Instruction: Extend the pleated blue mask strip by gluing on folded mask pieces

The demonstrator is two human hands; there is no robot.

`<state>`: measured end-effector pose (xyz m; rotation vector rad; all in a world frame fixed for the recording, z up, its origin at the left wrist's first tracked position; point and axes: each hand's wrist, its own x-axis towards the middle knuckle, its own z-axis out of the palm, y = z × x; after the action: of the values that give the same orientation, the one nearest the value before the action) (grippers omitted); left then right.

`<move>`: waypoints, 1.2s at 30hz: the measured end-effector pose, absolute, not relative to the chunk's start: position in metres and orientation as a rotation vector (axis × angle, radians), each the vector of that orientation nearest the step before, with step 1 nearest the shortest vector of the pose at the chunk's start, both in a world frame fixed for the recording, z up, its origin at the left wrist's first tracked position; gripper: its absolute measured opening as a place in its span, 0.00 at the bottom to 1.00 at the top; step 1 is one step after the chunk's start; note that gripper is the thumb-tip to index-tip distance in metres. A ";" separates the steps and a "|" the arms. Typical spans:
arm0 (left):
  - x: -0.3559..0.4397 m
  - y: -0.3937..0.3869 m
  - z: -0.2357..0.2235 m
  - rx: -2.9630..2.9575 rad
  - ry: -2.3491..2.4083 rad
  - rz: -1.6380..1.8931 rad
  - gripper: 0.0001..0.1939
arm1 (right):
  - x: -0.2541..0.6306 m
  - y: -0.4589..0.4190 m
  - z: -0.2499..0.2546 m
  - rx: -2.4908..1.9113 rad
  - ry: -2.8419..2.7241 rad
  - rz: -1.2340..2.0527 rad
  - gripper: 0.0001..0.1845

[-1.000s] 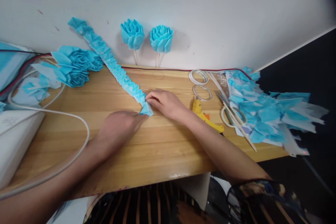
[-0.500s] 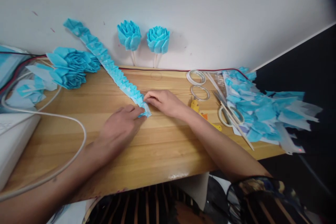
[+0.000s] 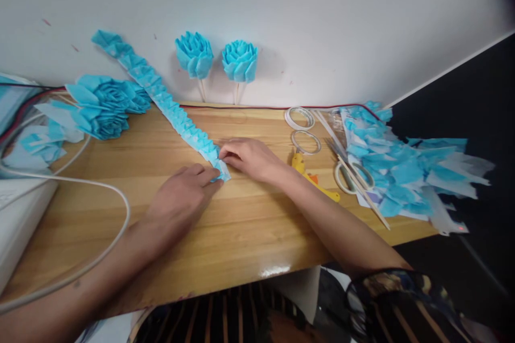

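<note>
A long strip of pleated blue paper [image 3: 177, 118] slants across the wooden table [image 3: 257, 225], its far end leaning up on the wall. Both hands are at its near end. My left hand [image 3: 183, 193] lies low on the table, its fingers closed and pressing on the tip of the strip. From the other side, my right hand [image 3: 253, 158] pinches the strip's edge between thumb and forefinger. Two blue paper flowers [image 3: 194, 55] on sticks stand against the wall behind.
Several finished blue flowers [image 3: 107, 104] lie at left beside a white cable [image 3: 124, 198]. On the right are tape rolls [image 3: 300, 118], a yellow glue gun [image 3: 298, 163], scissors [image 3: 338, 177], thin sticks [image 3: 364, 193] and a heap of blue paper pieces [image 3: 402, 177].
The whole view has shifted slightly. Both hands stay at the near end of the strip, with almost no movement of their own.
</note>
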<state>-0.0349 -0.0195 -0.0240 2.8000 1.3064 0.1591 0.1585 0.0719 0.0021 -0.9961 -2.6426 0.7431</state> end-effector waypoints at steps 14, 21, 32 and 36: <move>-0.039 -0.017 -0.026 2.798 1.222 0.289 0.19 | 0.171 0.055 0.000 -0.978 -2.613 0.512 0.08; -0.040 -0.014 -0.027 2.765 1.174 0.288 0.20 | 0.174 0.057 -0.010 -1.129 -2.367 0.898 0.13; -0.038 -0.014 -0.023 2.695 1.085 0.348 0.18 | 0.174 0.051 -0.014 -1.036 -2.289 0.998 0.16; -0.039 -0.013 -0.023 2.716 1.070 0.317 0.17 | 0.179 0.047 -0.012 -1.014 -2.326 0.955 0.15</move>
<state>-0.0390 -0.0129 -0.0228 2.7156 1.0705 0.3166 0.1786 0.0474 -0.0123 -1.0140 -2.3260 0.9550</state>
